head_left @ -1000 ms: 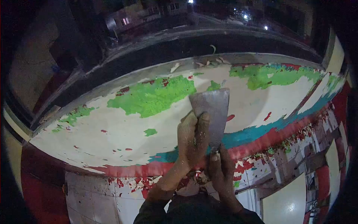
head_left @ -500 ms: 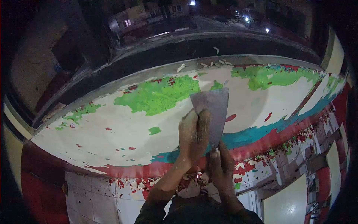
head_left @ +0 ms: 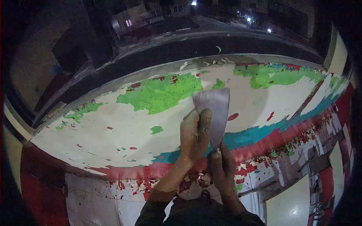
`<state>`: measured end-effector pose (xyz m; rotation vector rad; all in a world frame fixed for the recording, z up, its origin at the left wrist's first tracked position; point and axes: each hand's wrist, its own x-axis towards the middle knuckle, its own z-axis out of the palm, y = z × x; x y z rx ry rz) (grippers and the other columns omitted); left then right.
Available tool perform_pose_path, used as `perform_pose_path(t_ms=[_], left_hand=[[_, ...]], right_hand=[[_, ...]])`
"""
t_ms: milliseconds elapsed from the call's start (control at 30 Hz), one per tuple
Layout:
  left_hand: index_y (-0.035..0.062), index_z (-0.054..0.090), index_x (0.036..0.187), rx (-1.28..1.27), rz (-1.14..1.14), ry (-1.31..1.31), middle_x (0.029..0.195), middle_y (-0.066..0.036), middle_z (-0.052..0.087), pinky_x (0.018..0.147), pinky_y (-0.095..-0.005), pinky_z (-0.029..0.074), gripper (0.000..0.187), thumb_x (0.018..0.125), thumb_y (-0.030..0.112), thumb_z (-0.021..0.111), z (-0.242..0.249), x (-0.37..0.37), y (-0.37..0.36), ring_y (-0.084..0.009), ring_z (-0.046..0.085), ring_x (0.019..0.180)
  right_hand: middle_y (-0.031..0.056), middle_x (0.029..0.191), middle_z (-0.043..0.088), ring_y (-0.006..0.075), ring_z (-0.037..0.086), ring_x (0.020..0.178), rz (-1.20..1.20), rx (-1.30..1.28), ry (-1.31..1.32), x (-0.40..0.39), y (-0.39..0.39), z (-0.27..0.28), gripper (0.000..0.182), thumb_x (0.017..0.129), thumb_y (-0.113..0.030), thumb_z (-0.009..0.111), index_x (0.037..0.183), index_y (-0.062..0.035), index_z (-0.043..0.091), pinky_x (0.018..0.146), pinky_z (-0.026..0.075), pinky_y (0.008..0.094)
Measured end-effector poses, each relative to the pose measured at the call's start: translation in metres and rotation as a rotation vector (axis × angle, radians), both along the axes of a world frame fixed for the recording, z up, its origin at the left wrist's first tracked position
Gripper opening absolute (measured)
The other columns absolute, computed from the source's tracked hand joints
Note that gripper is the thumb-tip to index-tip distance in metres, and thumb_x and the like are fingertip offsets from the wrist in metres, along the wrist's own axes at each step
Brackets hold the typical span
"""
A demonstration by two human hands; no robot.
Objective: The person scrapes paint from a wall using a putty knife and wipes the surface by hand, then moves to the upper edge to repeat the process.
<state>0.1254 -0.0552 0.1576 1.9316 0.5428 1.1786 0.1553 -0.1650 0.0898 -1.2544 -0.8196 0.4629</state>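
A wide-bladed paint scraper (head_left: 218, 109) lies over the middle of a windowsill (head_left: 151, 120), its broad edge pointing toward the window. My right hand (head_left: 221, 165) is closed around its handle, close to my body. On the left part of the blade, my left hand (head_left: 194, 133) presses with its fingers, gripping the metal near its side. Just past the blade's edge is a small green paint patch (head_left: 218, 83). Off-white, green, red and teal paint layers show across the sill.
Peeled paint curls (head_left: 217, 62) lie along the window frame (head_left: 151, 56). Below the sill, paint chips (head_left: 247, 169) are scattered over the white tiled floor (head_left: 92, 199). A pale panel (head_left: 288, 201) stands at lower right. Lights glow in the dark outside.
The scraper has shifted very slightly left, with both hands still on it. A little more of the green patch beyond its edge shows now.
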Motion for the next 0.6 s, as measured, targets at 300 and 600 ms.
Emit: perform_pose_path(t_ms=[300, 600], left_hand=[[-0.0011, 0.049, 0.074, -0.025, -0.027, 0.003, 0.062, -0.016, 0.048, 0.053, -0.036, 0.036, 0.028, 0.088, 0.022, 0.043, -0.015, 0.001, 0.006, -0.0273, 0.045, 0.054], [-0.0014, 0.053, 0.081, -0.037, -0.055, -0.108, 0.061, -0.014, 0.049, 0.05, -0.034, 0.036, 0.018, 0.087, 0.014, 0.046, 0.003, 0.002, 0.007, -0.0249, 0.045, 0.052]], right_hand=[[-0.0005, 0.066, 0.045, 0.0043, 0.043, 0.052, -0.008, -0.038, 0.005, -0.003, -0.002, -0.006, 0.043, 0.092, -0.017, 0.039, 0.128, 0.0037, 0.031, 0.045, 0.036, 0.0195], [-0.0038, 0.066, 0.042, 0.0022, 0.038, 0.052, 0.064, 0.072, 0.108, -0.005, 0.007, 0.007, 0.042, 0.091, -0.02, 0.039, 0.128, 0.0009, 0.033, 0.045, 0.033, 0.0177]])
